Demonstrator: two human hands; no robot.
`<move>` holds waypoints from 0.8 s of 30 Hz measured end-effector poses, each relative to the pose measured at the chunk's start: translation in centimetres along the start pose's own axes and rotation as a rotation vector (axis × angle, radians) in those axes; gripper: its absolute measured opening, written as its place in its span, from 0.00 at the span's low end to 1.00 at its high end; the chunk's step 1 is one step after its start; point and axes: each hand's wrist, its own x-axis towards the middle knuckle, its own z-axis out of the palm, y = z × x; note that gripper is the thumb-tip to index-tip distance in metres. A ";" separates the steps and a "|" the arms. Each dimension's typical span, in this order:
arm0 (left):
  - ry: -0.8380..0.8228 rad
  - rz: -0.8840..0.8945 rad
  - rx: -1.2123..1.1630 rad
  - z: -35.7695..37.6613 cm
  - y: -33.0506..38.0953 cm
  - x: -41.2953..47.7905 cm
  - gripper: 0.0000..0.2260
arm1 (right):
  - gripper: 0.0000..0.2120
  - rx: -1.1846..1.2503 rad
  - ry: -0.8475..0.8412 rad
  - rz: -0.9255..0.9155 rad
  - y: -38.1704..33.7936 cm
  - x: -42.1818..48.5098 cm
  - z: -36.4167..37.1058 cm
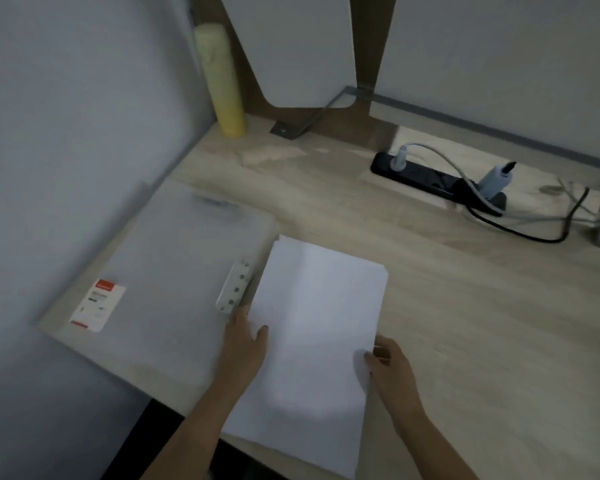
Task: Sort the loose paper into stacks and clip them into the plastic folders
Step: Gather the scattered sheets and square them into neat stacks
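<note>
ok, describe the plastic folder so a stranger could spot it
On the wooden desk, look to its left side by the grey wall. The plastic folder lies flat there, left of the paper stack. It alone is frosted, with a red-and-white label and a white clip on its right edge.

Label (97,304) on folder (174,289): print too blurred to read. Folder's far edge smeared. Fingertips of left hand (246,341) and right hand (392,365) lost at paper stack (312,334) edges. Forearms (194,427) cut by bottom edge. Power strip (426,174) far end behind adapter (496,181).
</note>
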 end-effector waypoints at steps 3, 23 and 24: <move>-0.034 0.024 0.058 0.4 -0.2 0.5 0.30 | 0.20 -0.003 0.096 0.050 0.4 0.2 0.2; 0.021 -0.149 0.042 2.4 0.5 1.9 0.11 | 0.07 0.274 -0.062 0.179 0.4 0.9 -3.1; -0.003 -0.164 0.008 2.4 0.4 1.8 0.14 | 0.03 0.323 -0.113 0.169 0.4 0.6 -3.4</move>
